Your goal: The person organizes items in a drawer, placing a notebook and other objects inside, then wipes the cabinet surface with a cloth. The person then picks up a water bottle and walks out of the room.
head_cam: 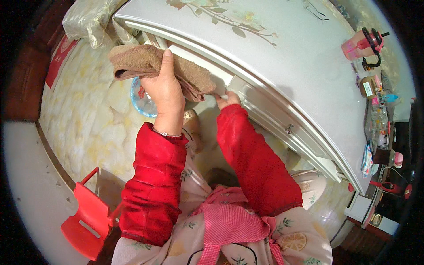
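Note:
My left hand (164,87) grips a folded brown towel (192,71), with the thumb lying across its upper face and the fingers out of sight beneath. The towel is held in front of a white cabinet (265,99), below the edge of its top. My right hand (231,100) is at the cabinet's front, just right of the towel's lower corner. Its fingertips are by a pale edge there, and I cannot tell whether they hold it. Part of the cabinet front behind the towel is hidden.
A blue-rimmed basin (135,99) stands on the marbled floor beneath my left hand. Glasses (316,11), a pink tumbler (359,44) and several bottles are on the flower-patterned tabletop (298,59). A red plastic chair (86,218) is at lower left. A cabinet knob (289,128) sticks out at right.

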`<act>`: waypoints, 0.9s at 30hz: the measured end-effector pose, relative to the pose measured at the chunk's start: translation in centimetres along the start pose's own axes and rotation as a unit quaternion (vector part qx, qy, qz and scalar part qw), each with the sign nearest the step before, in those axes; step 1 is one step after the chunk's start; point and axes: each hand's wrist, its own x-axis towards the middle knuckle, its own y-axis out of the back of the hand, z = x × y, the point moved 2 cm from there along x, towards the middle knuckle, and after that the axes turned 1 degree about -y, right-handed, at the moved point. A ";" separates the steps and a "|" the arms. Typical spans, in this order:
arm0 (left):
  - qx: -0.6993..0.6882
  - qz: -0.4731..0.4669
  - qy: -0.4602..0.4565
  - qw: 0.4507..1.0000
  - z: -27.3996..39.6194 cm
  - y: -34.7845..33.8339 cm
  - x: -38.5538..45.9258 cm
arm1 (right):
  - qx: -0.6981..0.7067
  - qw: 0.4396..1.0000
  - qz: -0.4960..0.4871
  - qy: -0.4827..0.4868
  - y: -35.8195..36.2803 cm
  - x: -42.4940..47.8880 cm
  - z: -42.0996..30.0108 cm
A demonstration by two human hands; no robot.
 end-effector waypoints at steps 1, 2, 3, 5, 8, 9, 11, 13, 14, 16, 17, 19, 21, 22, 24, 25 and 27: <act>-0.006 0.003 0.007 1.000 -0.1 0.0 0.0 | -0.016 1.000 -0.003 0.008 1.1 0.2 -0.9; -0.006 0.002 0.006 1.000 0.0 -0.2 0.1 | -0.025 0.999 -0.013 0.019 2.3 0.2 -2.4; -0.008 -0.006 0.010 1.000 0.0 -0.4 0.0 | -0.032 0.999 -0.022 0.036 4.0 0.3 -4.2; -0.007 -0.022 0.015 1.000 0.1 -0.6 -0.1 | -0.040 0.996 -0.033 0.077 7.5 0.4 -8.0; -0.001 0.002 0.005 1.000 0.2 -0.5 0.0 | -0.023 0.990 -0.021 0.137 12.6 0.1 -13.0; -0.018 0.002 0.017 1.000 0.2 -0.8 0.0 | -0.009 0.988 -0.014 0.156 14.0 -0.1 -14.6; -0.039 0.013 0.032 0.999 0.9 -0.5 0.1 | 0.021 0.984 -0.002 0.176 15.7 -0.4 -15.7; -0.034 0.007 0.020 0.999 0.7 0.0 0.3 | 0.038 0.981 0.014 0.191 15.4 -1.1 -14.9; -0.037 0.007 0.020 0.999 0.7 0.0 0.4 | 0.041 0.977 0.034 0.205 14.9 -0.9 -14.0; -0.043 0.005 0.017 0.999 0.9 -0.2 0.2 | -0.031 0.970 0.103 0.217 12.6 -1.1 -11.2; -0.047 0.002 0.014 0.999 0.8 -0.5 0.1 | -0.066 0.963 0.135 0.223 11.4 -0.9 -9.7; -0.050 -0.011 0.004 0.999 0.6 -0.9 0.0 | 0.048 0.994 -0.076 0.056 8.8 -0.4 -5.9; -0.062 -0.044 -0.006 0.997 0.6 -2.5 -0.5 | 0.020 0.973 -0.173 0.152 7.2 4.9 -4.1; -0.046 -0.039 0.006 0.998 0.8 -2.1 -0.7 | -0.008 0.991 -0.094 0.092 5.6 4.5 -1.8; -0.019 -0.039 -0.004 0.999 0.4 -1.4 -0.7 | -0.044 0.999 -0.004 0.030 4.2 3.1 -1.2; -0.011 -0.044 -0.008 0.999 0.1 -1.6 -0.8 | -0.050 0.998 0.009 0.026 4.1 2.8 -1.9; -0.021 -0.040 0.010 0.999 -0.4 -2.1 -1.0 | -0.056 0.998 0.026 0.021 4.4 2.3 -3.7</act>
